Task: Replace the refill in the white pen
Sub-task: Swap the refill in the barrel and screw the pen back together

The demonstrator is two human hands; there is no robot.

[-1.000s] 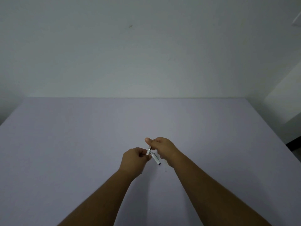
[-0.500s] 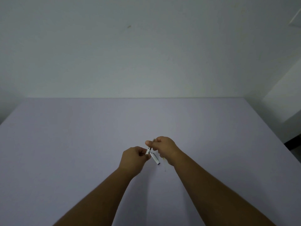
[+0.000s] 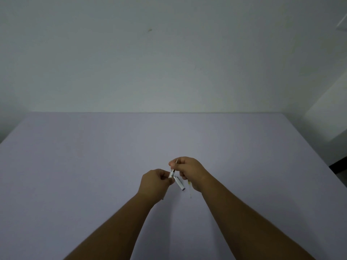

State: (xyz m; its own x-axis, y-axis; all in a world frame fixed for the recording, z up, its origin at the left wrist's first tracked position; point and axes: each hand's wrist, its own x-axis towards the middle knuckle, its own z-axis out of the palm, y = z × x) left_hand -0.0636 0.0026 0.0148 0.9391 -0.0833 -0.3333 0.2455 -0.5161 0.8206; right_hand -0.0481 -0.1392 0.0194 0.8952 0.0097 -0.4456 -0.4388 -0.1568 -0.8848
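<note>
My left hand (image 3: 155, 182) pinches a short white pen barrel (image 3: 171, 174) just above the table. Out of the barrel's upper end a thin refill (image 3: 176, 162) slants up and to the right, and the fingertips of my right hand (image 3: 189, 170) grip it. The two hands are almost touching. A second white pen piece (image 3: 179, 183) with a dark end lies slanted below the hands; I cannot tell whether a finger touches it. A thin pale yellowish stick (image 3: 190, 189) shows by my right wrist, partly hidden.
Everything happens over a wide lavender table (image 3: 93, 166) that meets a plain pale wall (image 3: 169, 62) at the back. The table's right edge drops to a dark floor strip (image 3: 338, 166).
Both hands stay in nearly the same place. My right hand has lifted slightly, and the pale stick by my right wrist shows more than before.
</note>
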